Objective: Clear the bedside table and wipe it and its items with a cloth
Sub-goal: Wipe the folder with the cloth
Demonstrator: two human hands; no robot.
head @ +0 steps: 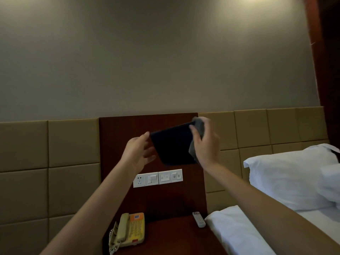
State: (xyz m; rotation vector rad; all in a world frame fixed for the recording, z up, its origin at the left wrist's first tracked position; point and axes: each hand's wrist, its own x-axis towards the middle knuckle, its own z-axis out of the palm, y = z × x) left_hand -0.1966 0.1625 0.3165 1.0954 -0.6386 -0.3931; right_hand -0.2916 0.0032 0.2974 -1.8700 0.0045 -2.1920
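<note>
A flat dark rectangular item (173,144) is held up in the air in front of the wooden wall panel. My left hand (140,153) holds its left edge between thumb and fingers. My right hand (206,144) grips a grey cloth (199,127) against the item's right end. Below lies the dark wooden bedside table (169,236). A yellow corded phone (128,230) sits on its left side and a white remote (199,219) lies at its right edge.
A white socket and switch plate (157,178) is fixed to the panel under the hands. A bed with white sheets (237,234) and a pillow (290,179) lies to the right. Padded tan wall panels (49,162) run behind.
</note>
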